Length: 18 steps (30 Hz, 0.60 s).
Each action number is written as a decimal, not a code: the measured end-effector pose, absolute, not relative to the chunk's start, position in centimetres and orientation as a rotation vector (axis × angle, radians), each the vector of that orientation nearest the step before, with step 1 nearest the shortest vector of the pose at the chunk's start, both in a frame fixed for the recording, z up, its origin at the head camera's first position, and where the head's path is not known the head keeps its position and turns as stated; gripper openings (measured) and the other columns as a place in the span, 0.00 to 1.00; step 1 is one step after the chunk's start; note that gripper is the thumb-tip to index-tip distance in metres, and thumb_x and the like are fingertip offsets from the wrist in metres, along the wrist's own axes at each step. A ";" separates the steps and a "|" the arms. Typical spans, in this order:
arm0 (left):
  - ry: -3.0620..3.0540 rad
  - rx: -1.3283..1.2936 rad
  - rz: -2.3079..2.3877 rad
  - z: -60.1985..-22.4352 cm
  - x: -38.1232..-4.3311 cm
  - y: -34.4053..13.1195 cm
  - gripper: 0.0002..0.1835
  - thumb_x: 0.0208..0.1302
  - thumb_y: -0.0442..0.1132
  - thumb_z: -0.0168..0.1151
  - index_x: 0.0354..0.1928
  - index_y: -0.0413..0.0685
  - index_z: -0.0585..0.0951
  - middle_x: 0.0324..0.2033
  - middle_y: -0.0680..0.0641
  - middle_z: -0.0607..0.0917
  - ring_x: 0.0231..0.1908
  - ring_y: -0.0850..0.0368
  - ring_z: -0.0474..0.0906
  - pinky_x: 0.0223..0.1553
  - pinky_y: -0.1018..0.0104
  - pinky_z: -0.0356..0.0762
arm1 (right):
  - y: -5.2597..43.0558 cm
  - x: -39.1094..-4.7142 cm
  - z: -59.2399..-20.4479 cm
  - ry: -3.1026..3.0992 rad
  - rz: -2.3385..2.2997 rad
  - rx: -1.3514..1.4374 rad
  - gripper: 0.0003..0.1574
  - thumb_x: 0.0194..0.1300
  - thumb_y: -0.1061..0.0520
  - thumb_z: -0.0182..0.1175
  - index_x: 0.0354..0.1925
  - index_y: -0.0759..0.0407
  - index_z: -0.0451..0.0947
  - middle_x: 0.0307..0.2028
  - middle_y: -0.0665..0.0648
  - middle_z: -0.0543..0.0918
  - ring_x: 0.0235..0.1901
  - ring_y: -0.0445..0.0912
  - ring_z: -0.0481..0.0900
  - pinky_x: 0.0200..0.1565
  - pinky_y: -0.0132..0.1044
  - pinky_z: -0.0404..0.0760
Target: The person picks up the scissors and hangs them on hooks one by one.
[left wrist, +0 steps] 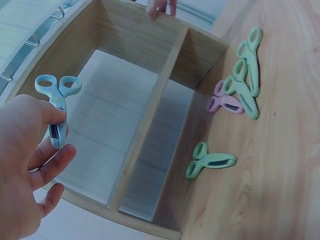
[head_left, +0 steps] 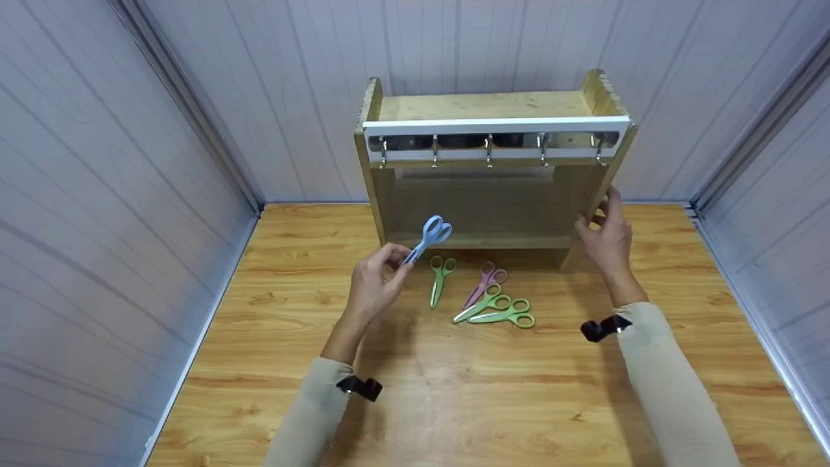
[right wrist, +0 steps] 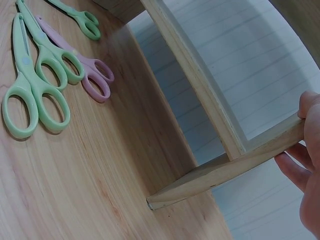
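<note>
My left hand (head_left: 376, 283) pinches a pair of blue scissors (head_left: 428, 239) by the blade end between thumb and fingers, handle loops pointing up. The scissors are held in front of a wooden rack (head_left: 476, 241), apart from it. A row of metal hooks (head_left: 489, 150) runs along the rack's white front rail. On the rack's right side panel (right wrist: 220, 172), my right hand (head_left: 606, 237) grips the edge, thumb to the front and fingers round the outer side. Green scissors (head_left: 441, 282) lie on the wooden surface before the rack, nearest the left hand.
To the right of those lie pink scissors (head_left: 484, 283) and two more green pairs, the middle green scissors (head_left: 483, 303) and the right green scissors (head_left: 506, 316), bunched close together. Pale panel walls (head_left: 311, 97) stand behind and at both sides of the wood-grain surface (head_left: 467, 408).
</note>
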<state>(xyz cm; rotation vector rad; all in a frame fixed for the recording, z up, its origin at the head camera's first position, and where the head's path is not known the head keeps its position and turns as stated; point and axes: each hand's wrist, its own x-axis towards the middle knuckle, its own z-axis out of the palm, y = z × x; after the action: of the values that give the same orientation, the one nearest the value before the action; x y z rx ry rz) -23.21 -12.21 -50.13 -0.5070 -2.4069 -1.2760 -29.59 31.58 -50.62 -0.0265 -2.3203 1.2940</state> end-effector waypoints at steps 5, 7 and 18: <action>-2.386 -0.496 -1.305 -49.5 -23.2 -12.6 0.07 0.72 0.31 0.74 0.49 0.41 0.89 0.37 0.43 0.95 0.39 0.48 0.91 0.46 0.63 0.84 | 31.6 -29.7 -50.7 -2.318 1.299 -0.022 0.45 0.75 0.63 0.63 0.84 0.58 0.61 0.73 0.76 0.82 0.61 0.75 0.89 0.44 0.10 0.72; -2.388 -0.489 -1.310 -49.2 -23.2 -12.7 0.07 0.72 0.31 0.74 0.49 0.41 0.89 0.37 0.43 0.95 0.39 0.48 0.91 0.47 0.62 0.84 | 31.6 -29.7 -50.7 -2.317 1.309 -0.020 0.46 0.74 0.64 0.64 0.84 0.58 0.61 0.73 0.76 0.82 0.62 0.75 0.89 0.45 0.09 0.72; -2.389 -0.494 -1.318 -48.5 -23.5 -13.7 0.07 0.74 0.32 0.74 0.50 0.40 0.89 0.38 0.42 0.94 0.40 0.50 0.89 0.49 0.61 0.85 | 31.6 -29.7 -50.7 -2.304 1.339 -0.011 0.46 0.75 0.65 0.64 0.85 0.58 0.60 0.76 0.74 0.79 0.64 0.73 0.88 0.66 0.69 0.84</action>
<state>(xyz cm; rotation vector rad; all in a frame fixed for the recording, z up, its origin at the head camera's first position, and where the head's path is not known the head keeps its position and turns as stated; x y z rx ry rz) -23.46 -13.67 -48.46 -0.4943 -2.3885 -1.3176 -29.67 31.61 -50.68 -0.0108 -2.3041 1.3394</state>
